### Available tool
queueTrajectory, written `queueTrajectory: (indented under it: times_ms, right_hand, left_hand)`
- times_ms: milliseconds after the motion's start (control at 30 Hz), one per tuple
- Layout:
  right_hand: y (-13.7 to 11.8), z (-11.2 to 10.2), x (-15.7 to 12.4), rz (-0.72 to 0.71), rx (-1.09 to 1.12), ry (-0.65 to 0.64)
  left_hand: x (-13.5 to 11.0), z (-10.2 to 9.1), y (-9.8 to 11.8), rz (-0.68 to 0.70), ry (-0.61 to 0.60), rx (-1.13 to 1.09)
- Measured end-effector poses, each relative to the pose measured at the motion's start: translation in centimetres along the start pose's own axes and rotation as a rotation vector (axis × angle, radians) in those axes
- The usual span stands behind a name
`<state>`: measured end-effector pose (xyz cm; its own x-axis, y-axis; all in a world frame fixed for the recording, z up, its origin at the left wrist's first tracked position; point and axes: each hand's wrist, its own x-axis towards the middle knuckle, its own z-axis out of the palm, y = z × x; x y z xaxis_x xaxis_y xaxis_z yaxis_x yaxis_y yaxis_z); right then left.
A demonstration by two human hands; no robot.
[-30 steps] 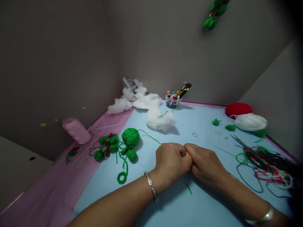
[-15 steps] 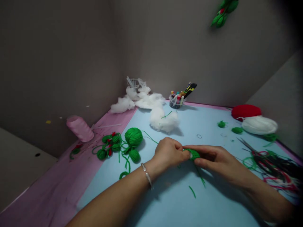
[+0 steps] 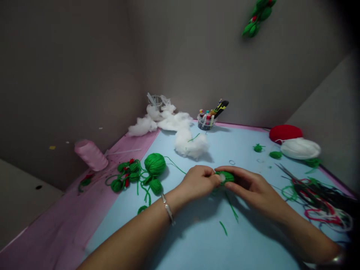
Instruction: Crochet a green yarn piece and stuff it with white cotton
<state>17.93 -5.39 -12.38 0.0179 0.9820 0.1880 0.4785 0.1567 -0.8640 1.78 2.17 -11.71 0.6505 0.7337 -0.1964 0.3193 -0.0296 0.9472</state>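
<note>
- Left hand (image 3: 201, 182) is pinching a rounded green yarn piece (image 3: 229, 176); white fibre (image 3: 222, 177) is showing.
- Right hand (image 3: 251, 187) is gripping its opposite end.
- Both are holding it above the smooth blue worktop (image 3: 194, 243).

Dim light; grey walls (image 3: 197, 56) meet behind a pink-and-blue tabletop (image 3: 242, 144).

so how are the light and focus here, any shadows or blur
Head view: dim light, blackness swallowing the picture's right edge; head view again: soft shadows on the blue sheet under the right hand and beside the pen tub; same head view: the hanging green piece looks slightly blurred.
</note>
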Motion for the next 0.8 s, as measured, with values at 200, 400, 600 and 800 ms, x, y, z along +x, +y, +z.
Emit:
queueTrajectory:
  times_ms: [200,400,600,800]
  right_hand:
    - [0.7,0.1,-0.1,-0.009,0.045,0.029]
    - [-0.1,-0.3,-0.2,0.030,0.157,0.138]
    - [0.2,-0.3,0.0,0.069,0.288,0.176]
    - [0.5,0.0,0.1,0.095,0.401,0.163]
  left_hand:
    - [-0.1,-0.2,-0.3,-0.012,0.056,-0.013]
    - [-0.4,-0.1,0.0,-0.018,0.109,-0.012]
    - [-1.2,0.7,-0.1,0.415,0.407,0.341]
    - [-1.5,0.6,-0.7,0.840,0.464,0.544]
